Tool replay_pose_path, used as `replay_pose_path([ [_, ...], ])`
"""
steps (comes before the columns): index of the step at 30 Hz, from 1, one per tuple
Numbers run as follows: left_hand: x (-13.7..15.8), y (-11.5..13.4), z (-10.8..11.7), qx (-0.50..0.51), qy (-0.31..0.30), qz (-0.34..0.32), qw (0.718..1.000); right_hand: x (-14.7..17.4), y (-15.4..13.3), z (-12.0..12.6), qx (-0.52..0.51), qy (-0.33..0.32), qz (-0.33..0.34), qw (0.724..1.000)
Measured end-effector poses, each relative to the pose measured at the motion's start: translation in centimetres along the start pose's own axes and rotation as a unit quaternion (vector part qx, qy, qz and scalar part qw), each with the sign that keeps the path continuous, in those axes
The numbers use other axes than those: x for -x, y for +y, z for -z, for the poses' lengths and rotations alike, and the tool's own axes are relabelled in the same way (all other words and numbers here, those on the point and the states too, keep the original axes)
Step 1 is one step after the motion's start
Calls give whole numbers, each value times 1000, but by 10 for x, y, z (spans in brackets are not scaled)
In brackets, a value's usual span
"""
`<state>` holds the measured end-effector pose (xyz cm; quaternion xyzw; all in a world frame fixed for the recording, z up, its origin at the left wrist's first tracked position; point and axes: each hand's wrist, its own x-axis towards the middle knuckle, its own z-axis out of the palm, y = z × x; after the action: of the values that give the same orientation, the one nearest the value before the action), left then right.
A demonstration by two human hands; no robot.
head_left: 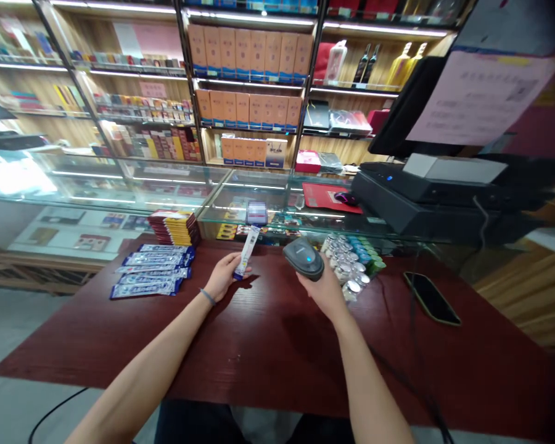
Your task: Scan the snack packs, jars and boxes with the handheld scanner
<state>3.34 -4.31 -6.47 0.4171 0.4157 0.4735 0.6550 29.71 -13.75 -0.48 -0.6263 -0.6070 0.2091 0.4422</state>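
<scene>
My left hand [222, 275] holds a slim white and blue packet [246, 251] upright above the dark red table [268, 345]. My right hand [321, 290] grips a grey handheld barcode scanner [304, 258], whose blue light shows on top. The scanner's head sits just right of the packet, a short gap between them. To the left of my left hand lie several blue and white packets [152, 271] of the same kind in a loose row on the table.
A stack of red and yellow boxes [176, 226] stands behind the blue packets. Small round tins [351, 262] cluster right of the scanner. A dark phone [431, 298] lies at the right. A glass counter [166, 191], a black register [420, 197] and stocked shelves [250, 74] stand behind.
</scene>
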Motion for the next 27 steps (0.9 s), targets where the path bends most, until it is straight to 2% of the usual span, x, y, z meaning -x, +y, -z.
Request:
replay_pose_path([
  [4, 0, 3, 9, 62, 7, 7, 998, 5, -8, -16, 43, -56, -4, 997],
  [10, 2, 6, 8, 77, 12, 0, 997, 10, -19, -22, 95, -110, 19, 989],
  [22, 1, 2, 7, 96, 3, -13, 995, 13, -22, -23, 57, -74, -9, 996],
  [27, -4, 20, 1, 64, 29, -72, 995, 11, -14, -26, 61, -64, -1, 996],
])
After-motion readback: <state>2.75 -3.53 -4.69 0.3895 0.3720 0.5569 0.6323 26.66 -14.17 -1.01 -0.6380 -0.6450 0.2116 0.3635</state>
